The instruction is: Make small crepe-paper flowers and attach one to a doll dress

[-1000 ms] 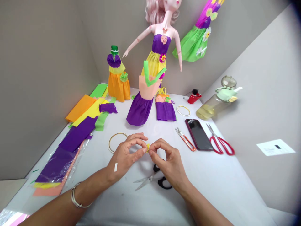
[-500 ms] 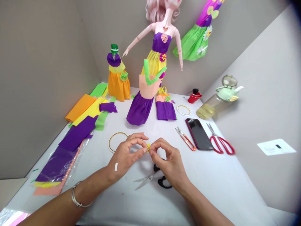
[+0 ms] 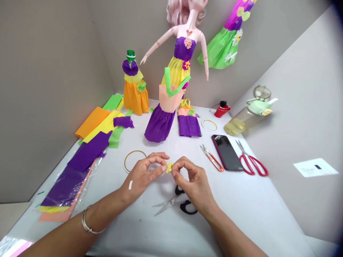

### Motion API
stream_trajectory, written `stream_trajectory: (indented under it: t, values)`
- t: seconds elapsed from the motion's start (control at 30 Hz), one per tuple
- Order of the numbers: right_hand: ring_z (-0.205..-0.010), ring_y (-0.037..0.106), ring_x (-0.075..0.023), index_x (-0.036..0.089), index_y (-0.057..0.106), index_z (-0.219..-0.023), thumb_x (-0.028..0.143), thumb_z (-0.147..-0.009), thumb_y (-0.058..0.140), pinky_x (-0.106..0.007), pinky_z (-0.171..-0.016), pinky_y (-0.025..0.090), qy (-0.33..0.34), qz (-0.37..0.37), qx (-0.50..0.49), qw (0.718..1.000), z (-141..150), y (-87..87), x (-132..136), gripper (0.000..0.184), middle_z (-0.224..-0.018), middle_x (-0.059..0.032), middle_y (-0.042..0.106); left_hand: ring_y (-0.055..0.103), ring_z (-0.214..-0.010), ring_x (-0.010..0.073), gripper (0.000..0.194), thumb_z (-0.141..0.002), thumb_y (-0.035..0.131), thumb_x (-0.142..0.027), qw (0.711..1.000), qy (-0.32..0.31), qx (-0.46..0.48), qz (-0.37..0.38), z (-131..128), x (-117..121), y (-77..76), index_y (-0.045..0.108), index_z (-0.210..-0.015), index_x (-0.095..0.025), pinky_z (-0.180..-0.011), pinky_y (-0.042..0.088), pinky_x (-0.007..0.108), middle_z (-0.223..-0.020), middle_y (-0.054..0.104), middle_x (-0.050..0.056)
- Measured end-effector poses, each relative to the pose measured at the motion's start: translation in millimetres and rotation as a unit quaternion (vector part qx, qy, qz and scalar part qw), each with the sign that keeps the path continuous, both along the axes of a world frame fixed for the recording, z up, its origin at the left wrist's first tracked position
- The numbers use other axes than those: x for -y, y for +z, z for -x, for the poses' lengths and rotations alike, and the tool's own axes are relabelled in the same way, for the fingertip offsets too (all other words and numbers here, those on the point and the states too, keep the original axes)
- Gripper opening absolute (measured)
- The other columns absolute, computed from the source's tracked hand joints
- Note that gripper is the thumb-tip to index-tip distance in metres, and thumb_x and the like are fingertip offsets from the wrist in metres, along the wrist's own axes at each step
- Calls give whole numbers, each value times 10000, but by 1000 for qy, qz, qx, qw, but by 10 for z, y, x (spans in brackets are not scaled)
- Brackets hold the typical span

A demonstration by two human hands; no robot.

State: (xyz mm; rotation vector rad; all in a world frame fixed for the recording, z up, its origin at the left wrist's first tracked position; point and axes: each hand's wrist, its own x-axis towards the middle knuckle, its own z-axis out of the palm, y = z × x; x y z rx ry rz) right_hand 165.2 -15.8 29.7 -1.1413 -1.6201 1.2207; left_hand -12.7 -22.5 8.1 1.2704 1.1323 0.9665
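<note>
Lower left of frame: left forearm wore a slim, rounded silver-coloured bangle, partly doubled. A small white rectangular strip lay on the back of the left hand. Lower right: right forearm and right hand were bare.

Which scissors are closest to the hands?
The black-handled scissors: their handles are partly hidden behind the right hand. The red-handled scissors lie farther off, right of the phone; the orange snips lie left of it.
</note>
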Motion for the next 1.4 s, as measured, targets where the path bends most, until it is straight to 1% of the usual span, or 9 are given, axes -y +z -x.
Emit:
stream_trajectory:
  t: [0.37, 0.57, 0.63, 0.7, 0.8, 0.9, 1.0, 1.2, 1.4]
  values:
    - [-715, 507, -145, 201, 598, -708, 140, -796, 591, -280, -711, 406, 7, 20, -15, 1000, -29, -10, -2, 107, -723, 19, 536, 520, -1242, 281, 152, -808, 674, -338, 983, 11, 145, 111, -17, -33, -5, 689, -805, -187, -1104, 311, 425, -1241, 652, 71]
    - [-712, 505, -142, 201, 587, -717, 182, -855, 581, -274, -675, 395, 38, 16, -13, 999, -53, -32, -9, 139, -728, 18, 534, 546, -1167, 255, 150, -811, 699, -313, 958, 12, 245, 151, -5, -80, -51, 728, -860, -175, -1081, 327, 391, -1081, 703, 69]
    - [-689, 499, -144, 199, 553, -683, 214, -883, 577, -282, -662, 397, 34, -14, 20, 999, -57, -56, -4, 202, -706, 16, 524, 539, -1167, 247, 124, -814, 701, -288, 950, 19, 272, 149, 2, -88, -61, 737, -839, -172, -1084, 329, 381, -1034, 705, 63]
    - [-701, 510, -152, 201, 528, -690, 202, -888, 587, -301, -687, 407, -2, -95, 64, 993, -56, -90, -1, 207, -709, 11, 525, 531, -1175, 243, 106, -824, 694, -263, 944, 20, 296, 146, 7, -90, -67, 743, -812, -170, -1096, 326, 382, -1002, 703, 59]
    - [-774, 544, -169, 204, 575, -876, 109, -878, 582, -341, -754, 425, -62, -261, 127, 955, -51, -143, -3, 96, -825, -22, 572, 524, -1189, 242, 107, -837, 683, -243, 937, 13, 317, 144, 5, -84, -71, 751, -809, -165, -1114, 317, 390, -997, 703, 63]
    - [-793, 560, -172, 206, 583, -1044, 64, -870, 588, -375, -782, 434, -76, -384, 180, 903, -51, -175, -8, 224, -905, -53, 595, 537, -1170, 235, 93, -829, 694, -234, 936, 14, 320, 147, -9, -73, -78, 759, -842, -169, -1109, 327, 385, -1021, 704, 64]
    - [-757, 584, -152, 199, 595, -1053, 34, -865, 591, -438, -869, 418, -71, -462, 227, 854, -51, -185, -5, 250, -880, -48, 614, 558, -1130, 228, 91, -820, 701, -237, 935, 11, 322, 150, -33, -60, -84, 760, -853, -177, -1098, 340, 386, -1021, 710, 60]
    - [-703, 587, -127, 184, 616, -1001, 28, -885, 568, -462, -920, 380, -47, -513, 298, 804, -55, -177, 10, 200, -847, -41, 675, 558, -1125, 233, 114, -813, 704, -248, 936, -1, 313, 161, -64, -37, -67, 760, -880, -174, -1086, 336, 379, -1045, 715, 71]
    - [-705, 583, -132, 170, 608, -963, 16, -855, 599, -446, -914, 393, -52, -513, 287, 807, -43, -162, 9, 188, -823, -40, 683, 562, -1103, 221, 127, -830, 687, -232, 937, -5, 309, 162, -61, -38, -103, 756, -918, -172, -1058, 351, 358, -1067, 706, 74]
